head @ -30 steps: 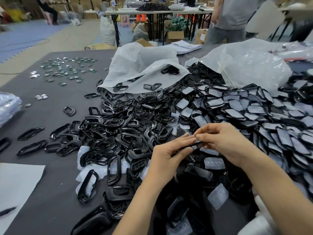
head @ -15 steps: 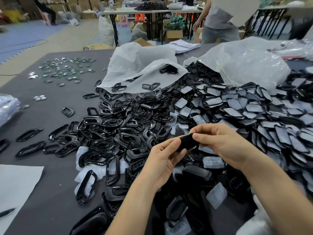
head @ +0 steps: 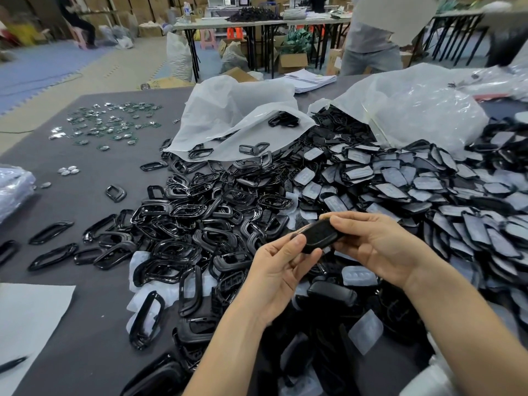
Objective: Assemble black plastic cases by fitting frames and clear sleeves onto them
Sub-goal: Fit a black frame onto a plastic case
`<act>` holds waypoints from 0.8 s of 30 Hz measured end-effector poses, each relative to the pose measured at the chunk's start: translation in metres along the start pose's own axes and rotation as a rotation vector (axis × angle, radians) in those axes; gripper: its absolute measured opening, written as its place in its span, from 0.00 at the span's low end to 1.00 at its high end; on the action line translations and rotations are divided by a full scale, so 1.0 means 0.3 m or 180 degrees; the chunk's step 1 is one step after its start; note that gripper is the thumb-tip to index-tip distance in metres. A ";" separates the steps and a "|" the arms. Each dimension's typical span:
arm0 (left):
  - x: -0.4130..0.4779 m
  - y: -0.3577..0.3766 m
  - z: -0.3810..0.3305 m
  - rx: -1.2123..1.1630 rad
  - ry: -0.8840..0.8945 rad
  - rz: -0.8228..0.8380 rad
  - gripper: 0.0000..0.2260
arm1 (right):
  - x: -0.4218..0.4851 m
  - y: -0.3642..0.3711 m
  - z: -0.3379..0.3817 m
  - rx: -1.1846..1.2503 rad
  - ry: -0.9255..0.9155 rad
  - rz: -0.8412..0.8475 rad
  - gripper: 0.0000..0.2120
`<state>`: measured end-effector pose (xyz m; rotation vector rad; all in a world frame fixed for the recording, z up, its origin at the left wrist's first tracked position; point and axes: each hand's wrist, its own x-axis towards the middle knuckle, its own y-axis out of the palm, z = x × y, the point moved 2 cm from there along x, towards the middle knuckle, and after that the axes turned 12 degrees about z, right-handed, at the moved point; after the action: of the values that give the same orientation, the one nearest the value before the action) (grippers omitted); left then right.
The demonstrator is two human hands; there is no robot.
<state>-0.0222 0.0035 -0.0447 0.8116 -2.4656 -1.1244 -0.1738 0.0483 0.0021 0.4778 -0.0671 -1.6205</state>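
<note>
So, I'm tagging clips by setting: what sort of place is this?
Probably a small assembly workshop: black frames and sleeved cases heaped on the table, cardboard boxes stacked behind, one black case between the left hand and right hand.

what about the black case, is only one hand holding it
No, the left hand and the right hand both pinch the black case.

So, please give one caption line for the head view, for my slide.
Left hand and right hand hold a black case over a pile of black frames on a grey table.
</note>
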 end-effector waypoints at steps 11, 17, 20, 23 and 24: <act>-0.008 0.004 -0.001 -0.0422 -0.0230 -0.0114 0.13 | 0.005 0.009 -0.014 0.0663 0.0433 -0.0266 0.11; -0.016 0.006 -0.004 -0.0679 -0.0277 -0.0081 0.10 | 0.014 0.015 -0.029 0.0882 0.0484 -0.0263 0.10; -0.016 0.009 -0.006 -0.0678 -0.0265 -0.0054 0.14 | 0.013 0.023 -0.039 0.1282 0.0454 -0.0154 0.11; -0.016 0.011 -0.009 -0.0756 -0.0198 -0.0087 0.12 | 0.012 0.028 -0.041 0.1338 0.0263 -0.0107 0.10; -0.016 0.012 -0.009 -0.0712 -0.0181 -0.0137 0.10 | 0.011 0.026 -0.038 0.1180 0.0184 -0.0103 0.10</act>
<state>-0.0184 0.0067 -0.0406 0.7781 -2.3215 -1.4260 -0.1627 0.0469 -0.0066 0.8133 -0.3217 -1.6295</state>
